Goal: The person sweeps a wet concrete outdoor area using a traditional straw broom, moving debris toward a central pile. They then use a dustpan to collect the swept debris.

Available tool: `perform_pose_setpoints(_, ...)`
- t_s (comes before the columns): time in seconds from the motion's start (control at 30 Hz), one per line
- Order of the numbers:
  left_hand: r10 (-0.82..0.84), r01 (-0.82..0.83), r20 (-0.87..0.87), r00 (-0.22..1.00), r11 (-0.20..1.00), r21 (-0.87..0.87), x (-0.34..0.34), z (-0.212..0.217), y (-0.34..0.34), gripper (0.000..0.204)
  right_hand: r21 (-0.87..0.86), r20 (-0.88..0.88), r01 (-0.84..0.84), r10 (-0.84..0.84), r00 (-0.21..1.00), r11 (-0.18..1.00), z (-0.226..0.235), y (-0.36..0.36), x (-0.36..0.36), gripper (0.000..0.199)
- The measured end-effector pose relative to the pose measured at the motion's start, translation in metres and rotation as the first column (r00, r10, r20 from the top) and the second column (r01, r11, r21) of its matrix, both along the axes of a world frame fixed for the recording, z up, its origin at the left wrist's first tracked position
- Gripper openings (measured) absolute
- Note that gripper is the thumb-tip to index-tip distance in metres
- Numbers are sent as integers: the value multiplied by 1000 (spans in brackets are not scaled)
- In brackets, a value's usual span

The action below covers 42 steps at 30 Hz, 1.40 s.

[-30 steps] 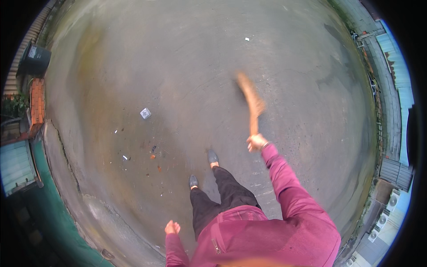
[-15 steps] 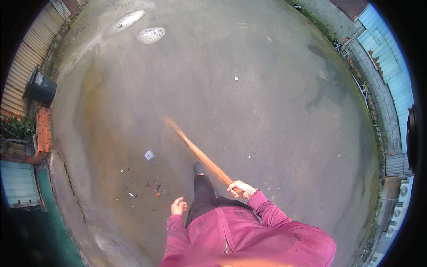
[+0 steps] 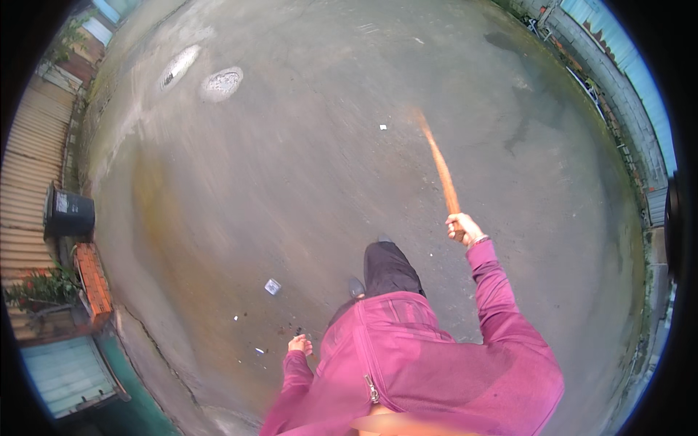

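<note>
My right hand (image 3: 464, 227), raised ahead on the right with the arm stretched out, is wrapped round the thick end of a stick broom (image 3: 443, 171). The broom is a long, reddish-brown, streaked bundle that tapers away from me; its far tip fades into a blur over the grey concrete. Low on the left, my left hand (image 3: 300, 344) hangs beside my body. Its fingers are loosely bent and apart, and nothing shows in them. A clear, crumpled plastic piece (image 3: 273, 287) lies on the ground just beyond that hand.
Small litter bits (image 3: 259, 352) lie near my left hand, and a white scrap (image 3: 383, 127) is farther ahead. Two pale round patches (image 3: 222, 84) mark the ground. On the left stand a black bin (image 3: 70, 213) and a brick planter (image 3: 93, 280); a block wall (image 3: 622, 87) borders the right.
My right hand has swung the broom up and to the right; its tip went from ahead-left to ahead-right. My right leg is now the forward one. My left hand stays low.
</note>
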State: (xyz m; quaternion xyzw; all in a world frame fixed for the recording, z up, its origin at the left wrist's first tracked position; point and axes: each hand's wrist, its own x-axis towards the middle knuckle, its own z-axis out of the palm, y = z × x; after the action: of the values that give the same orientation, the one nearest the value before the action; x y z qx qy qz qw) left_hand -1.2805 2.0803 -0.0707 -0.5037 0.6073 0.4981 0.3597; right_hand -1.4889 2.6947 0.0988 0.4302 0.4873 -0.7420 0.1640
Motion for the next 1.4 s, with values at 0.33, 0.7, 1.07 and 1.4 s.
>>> perform_pose_setpoints(0.33, -62, 55, -88, 994, 996, -75, -163, 69, 80, 33, 194, 297, -324, 259, 919, 926, -133, 35, -246, 11)
perform_pose_setpoints(0.7, -269, 256, -216, 938, 963, -88, -293, 82, 191, 31, -139, 200, -781, 790, 580, 609, -56, 135, -237, 40)
perform_pose_setpoints(1.07, 211, -219, -63, 975, 956, -194, -232, 104, 220, 33, 196, 228, -973, 960, 164, 120, -74, 18, -465, 29)
perform_pose_setpoints(1.4, 717, -708, -26, 697, 681, -190, -14, 119, 320, 32, -23, 505, -998, 861, -58, -54, -176, -246, -272, 17)
